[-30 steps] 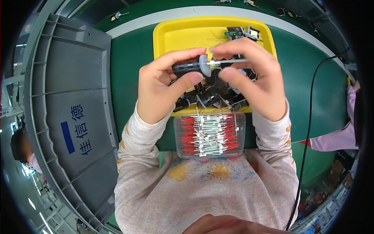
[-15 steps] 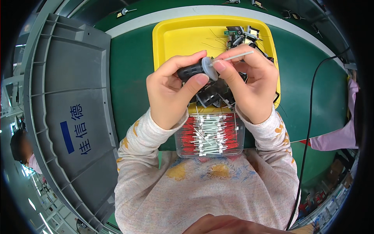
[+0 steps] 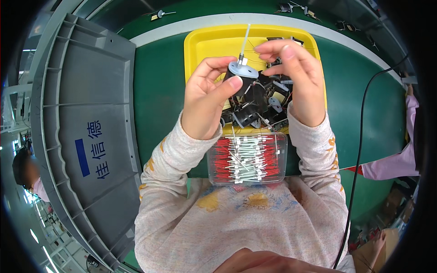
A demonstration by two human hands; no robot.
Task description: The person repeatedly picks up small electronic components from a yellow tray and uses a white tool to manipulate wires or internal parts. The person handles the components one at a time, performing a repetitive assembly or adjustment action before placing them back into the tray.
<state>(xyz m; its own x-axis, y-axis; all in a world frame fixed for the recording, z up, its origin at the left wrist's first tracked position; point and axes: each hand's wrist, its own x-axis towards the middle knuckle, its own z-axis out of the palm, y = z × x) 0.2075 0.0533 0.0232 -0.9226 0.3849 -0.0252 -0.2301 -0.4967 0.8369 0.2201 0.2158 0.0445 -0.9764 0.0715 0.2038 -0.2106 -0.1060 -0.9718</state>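
My left hand grips a black cylindrical part with a pale grey disc-shaped cap, which looks like a small motor or pump. A thin white tube stands up from a fitting on the cap, tilted slightly right. Just right of it, my right hand is raised with its fingers apart and nothing between them. Beneath both hands lies a yellow tray heaped with several black parts with wires. Nearer to me, a clear plastic box holds many red-and-white tube pieces.
A large grey plastic crate stands along the left side of the green table. A black cable hangs down on the right. More assembled parts lie along the far strip. Pink sleeves of another person show at far right.
My right hand has let go of the white tube and moved up and right, its fingers opening. The black part has turned so its cap faces upward, the tube swinging from rightward to upright.
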